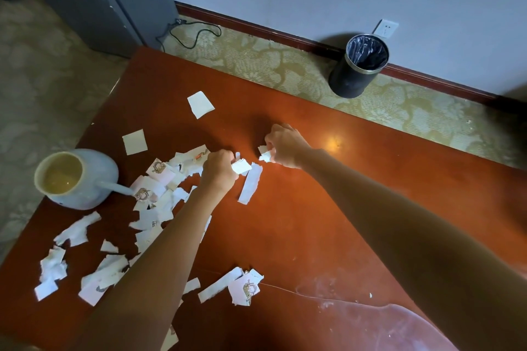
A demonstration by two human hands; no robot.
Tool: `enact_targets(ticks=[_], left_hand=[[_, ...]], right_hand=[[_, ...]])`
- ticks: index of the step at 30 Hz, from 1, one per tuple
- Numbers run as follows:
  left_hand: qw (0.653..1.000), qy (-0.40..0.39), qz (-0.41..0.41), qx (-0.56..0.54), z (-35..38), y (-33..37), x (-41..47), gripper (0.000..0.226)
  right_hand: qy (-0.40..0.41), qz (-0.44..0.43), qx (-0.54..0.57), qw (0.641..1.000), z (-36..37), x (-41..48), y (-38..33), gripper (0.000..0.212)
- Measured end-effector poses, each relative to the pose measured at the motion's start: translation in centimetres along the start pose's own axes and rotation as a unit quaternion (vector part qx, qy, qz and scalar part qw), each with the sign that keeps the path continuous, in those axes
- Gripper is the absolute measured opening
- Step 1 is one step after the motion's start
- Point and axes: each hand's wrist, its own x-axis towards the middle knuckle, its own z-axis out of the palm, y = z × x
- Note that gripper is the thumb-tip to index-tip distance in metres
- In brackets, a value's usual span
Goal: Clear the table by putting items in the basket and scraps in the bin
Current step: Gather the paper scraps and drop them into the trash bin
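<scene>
Your left hand (219, 169) is curled around a small stack of scraps (241, 167), and your right hand (285, 145) pinches a few torn white pieces (265, 156) just beside it. Both hands are near each other over the middle of the table (328, 222). Under the stack lies a long strip (251, 186). To the left of the left hand begins the main heap of scraps (159, 188), some with small printed cartoon figures. The heap reaches toward a pale ceramic pot (77, 179) with a side handle, which stands close to the left edge of the table. Its inside looks yellowish, but I cannot tell if this is liquid or only the glaze. One square paper (200, 104) lies apart toward the far edge and another square paper (134, 141) lies nearer to the pot. More loose scraps (54, 268) are spread left of your left forearm, and a small cluster (243, 285) lies between your two forearms. The right half of the table is bare wood, with a whitish smear (385, 322) at the near side. The way from your right hand to the far edge goes over bare wood. The bin (356, 74), black with a dark liner, stands on the patterned carpet (256, 63) beyond that far edge, against the wall and to the right of your right hand. A grey cabinet (99, 8) and a cable (194, 34) are on the floor past the far left corner.
</scene>
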Motion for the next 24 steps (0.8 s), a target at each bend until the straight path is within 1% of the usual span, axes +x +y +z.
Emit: enact_targets(ticks=[5,9,11,12,13,15,16,21,24], left_hand=[[0.999,0.004,0.027,-0.032,-0.7,-0.7,-0.3,0.026],[0.995,-0.078,0.031,-0.058,-1.2,-0.2,-1.0,0.023],[0.992,-0.108,0.051,-0.037,-0.7,0.4,-1.8,0.028],[0.992,-0.110,0.059,-0.017,0.0,0.6,-2.1,0.026],[0.993,-0.091,0.070,0.001,0.6,0.8,-2.4,0.020],[0.995,-0.038,0.083,0.029,1.7,1.4,-3.1,0.027],[0.995,-0.030,0.087,0.030,2.0,1.8,-3.4,0.027],[0.995,-0.052,0.079,0.025,2.8,2.0,-4.2,0.033],[0.996,-0.045,0.077,-0.008,2.6,1.3,-5.0,0.031]], right_hand=[[-0.024,0.010,0.038,0.999,0.3,-1.3,-0.1,0.020],[-0.030,0.042,0.101,0.994,1.0,-2.6,0.2,0.011],[-0.035,0.067,0.130,0.989,1.4,-3.2,0.3,0.015],[-0.038,0.079,0.143,0.986,1.6,-3.5,0.3,0.017],[-0.037,0.088,0.153,0.984,1.7,-3.9,0.3,0.018],[-0.034,0.104,0.170,0.979,2.2,-4.6,0.3,0.018],[-0.033,0.114,0.179,0.977,2.4,-4.9,0.3,0.018],[-0.024,0.158,0.228,0.960,3.0,-6.7,0.3,0.012],[-0.006,0.183,0.268,0.946,3.2,-8.2,-0.1,0.019]])
